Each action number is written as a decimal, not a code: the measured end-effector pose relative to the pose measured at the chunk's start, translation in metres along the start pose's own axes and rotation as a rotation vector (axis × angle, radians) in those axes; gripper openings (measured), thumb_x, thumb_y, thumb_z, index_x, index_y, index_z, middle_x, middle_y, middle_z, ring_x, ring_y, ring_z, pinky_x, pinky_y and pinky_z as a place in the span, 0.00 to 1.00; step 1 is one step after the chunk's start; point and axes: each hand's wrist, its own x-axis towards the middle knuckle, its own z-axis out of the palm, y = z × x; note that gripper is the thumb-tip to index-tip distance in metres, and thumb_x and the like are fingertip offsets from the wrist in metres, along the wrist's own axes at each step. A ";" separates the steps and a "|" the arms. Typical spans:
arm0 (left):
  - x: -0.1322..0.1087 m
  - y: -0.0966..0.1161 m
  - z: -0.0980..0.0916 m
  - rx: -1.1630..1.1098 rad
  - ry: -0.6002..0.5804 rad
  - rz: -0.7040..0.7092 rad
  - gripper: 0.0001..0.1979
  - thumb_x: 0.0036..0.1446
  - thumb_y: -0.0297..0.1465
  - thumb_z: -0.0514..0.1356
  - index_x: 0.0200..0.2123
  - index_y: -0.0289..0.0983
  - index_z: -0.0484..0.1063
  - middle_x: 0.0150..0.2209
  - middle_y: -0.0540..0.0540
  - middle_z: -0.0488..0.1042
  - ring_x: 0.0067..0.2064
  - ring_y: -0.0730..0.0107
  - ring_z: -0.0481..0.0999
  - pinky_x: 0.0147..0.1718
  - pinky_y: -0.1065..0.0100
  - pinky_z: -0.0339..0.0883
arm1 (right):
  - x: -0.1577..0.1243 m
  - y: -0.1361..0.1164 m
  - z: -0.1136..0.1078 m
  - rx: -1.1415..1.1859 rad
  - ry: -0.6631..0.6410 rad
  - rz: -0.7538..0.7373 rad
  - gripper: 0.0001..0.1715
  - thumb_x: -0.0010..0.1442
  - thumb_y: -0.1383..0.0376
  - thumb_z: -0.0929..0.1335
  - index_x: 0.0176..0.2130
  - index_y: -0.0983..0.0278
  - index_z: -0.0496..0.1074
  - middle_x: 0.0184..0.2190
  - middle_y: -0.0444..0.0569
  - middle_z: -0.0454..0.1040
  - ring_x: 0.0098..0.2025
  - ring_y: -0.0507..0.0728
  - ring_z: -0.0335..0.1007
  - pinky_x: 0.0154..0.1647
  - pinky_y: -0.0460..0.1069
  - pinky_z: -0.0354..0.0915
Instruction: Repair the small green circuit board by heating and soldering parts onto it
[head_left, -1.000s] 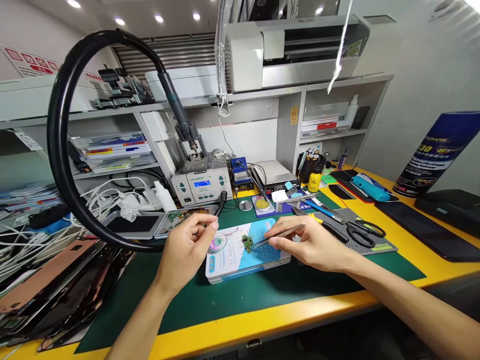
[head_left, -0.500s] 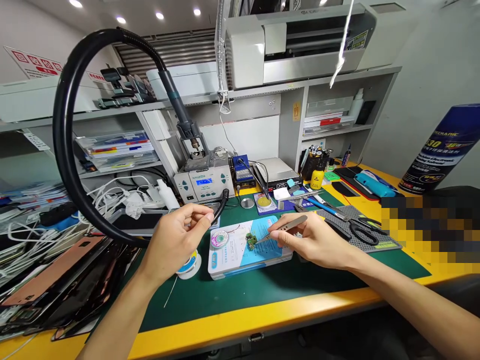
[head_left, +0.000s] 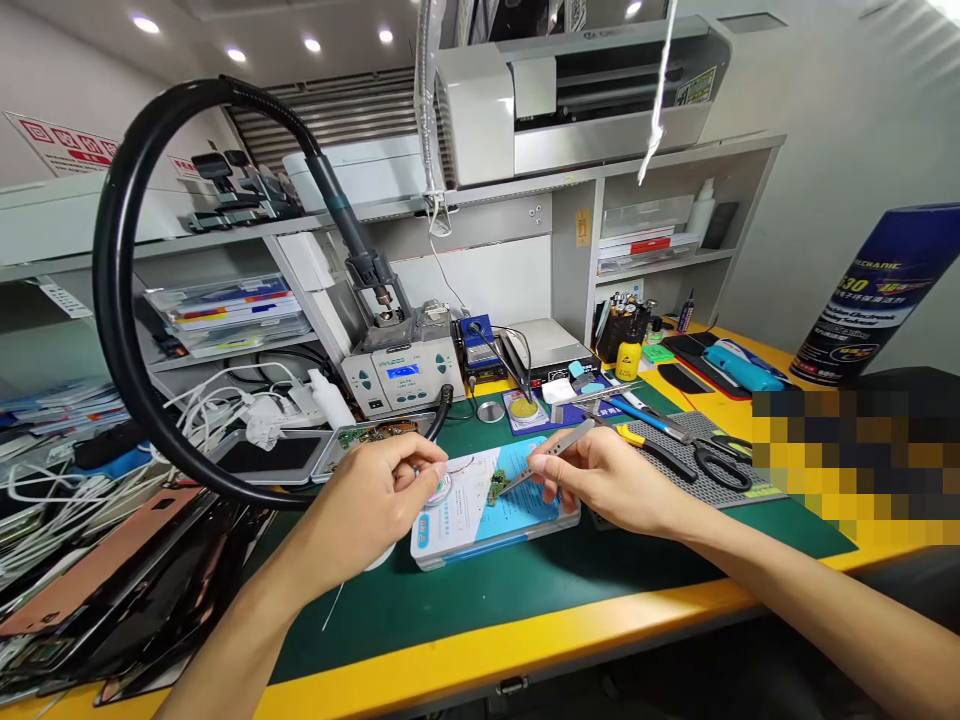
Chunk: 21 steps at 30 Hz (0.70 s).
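My right hand [head_left: 611,480] grips metal tweezers [head_left: 555,455], whose tips meet a small green circuit board [head_left: 496,485]. The board lies on a white and blue box [head_left: 454,530]. My left hand [head_left: 386,495] is closed in a pinch at the box's left side. Its thumb and fingertips overlap a small round spool [head_left: 439,491] on the box; whether they grasp the spool or anything else cannot be made out. Behind the left wrist, a white reel [head_left: 380,559] is mostly hidden, with a thin wire end on the mat.
A hot air station [head_left: 401,375] stands behind, its black hose [head_left: 112,290] looping at left. Phone parts [head_left: 97,560] are piled at left. Scissors [head_left: 720,465] and pliers lie on a grey mat [head_left: 701,490] at right. A spray can [head_left: 874,300] stands far right.
My left hand has moved down and right, from beside the black hose to over the small spool. The tweezers have shifted slightly, still at the board. The view has shifted a little.
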 end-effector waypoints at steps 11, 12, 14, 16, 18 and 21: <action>0.000 -0.006 -0.007 0.021 -0.037 -0.014 0.18 0.62 0.50 0.61 0.40 0.44 0.82 0.29 0.47 0.80 0.27 0.62 0.75 0.23 0.66 0.65 | -0.002 -0.010 -0.011 -0.033 0.019 -0.022 0.31 0.68 0.46 0.69 0.21 0.61 0.74 0.26 0.53 0.82 0.35 0.63 0.80 0.33 0.52 0.73; 0.000 -0.008 -0.008 0.026 -0.038 -0.015 0.19 0.62 0.51 0.61 0.40 0.44 0.82 0.30 0.47 0.81 0.27 0.62 0.75 0.23 0.65 0.65 | -0.002 -0.008 -0.011 -0.029 0.016 -0.018 0.30 0.68 0.46 0.70 0.22 0.61 0.75 0.27 0.52 0.82 0.34 0.62 0.80 0.33 0.52 0.73; 0.000 -0.010 -0.011 0.048 -0.039 -0.022 0.19 0.62 0.51 0.61 0.40 0.45 0.82 0.30 0.47 0.81 0.28 0.61 0.76 0.23 0.65 0.66 | -0.001 -0.005 -0.011 -0.017 0.016 -0.006 0.27 0.68 0.47 0.70 0.25 0.62 0.77 0.30 0.52 0.83 0.30 0.60 0.78 0.32 0.52 0.72; 0.004 -0.011 -0.019 0.087 -0.031 -0.043 0.17 0.62 0.50 0.63 0.39 0.45 0.83 0.29 0.48 0.80 0.28 0.62 0.76 0.23 0.65 0.67 | -0.001 -0.002 -0.010 -0.004 0.021 0.004 0.26 0.68 0.47 0.69 0.29 0.63 0.79 0.31 0.51 0.83 0.27 0.58 0.75 0.30 0.52 0.71; 0.017 -0.010 -0.034 0.136 0.009 -0.080 0.16 0.63 0.48 0.66 0.39 0.42 0.82 0.32 0.48 0.81 0.30 0.63 0.78 0.27 0.66 0.71 | -0.001 0.000 -0.009 0.009 0.022 0.011 0.26 0.68 0.47 0.69 0.29 0.63 0.79 0.28 0.51 0.82 0.26 0.57 0.74 0.29 0.51 0.70; 0.061 -0.004 -0.069 0.206 0.190 -0.148 0.14 0.68 0.41 0.65 0.48 0.36 0.78 0.44 0.45 0.81 0.43 0.64 0.81 0.44 0.58 0.79 | -0.001 0.001 -0.007 0.035 0.019 0.018 0.29 0.67 0.45 0.70 0.27 0.64 0.77 0.28 0.51 0.81 0.25 0.57 0.73 0.29 0.52 0.69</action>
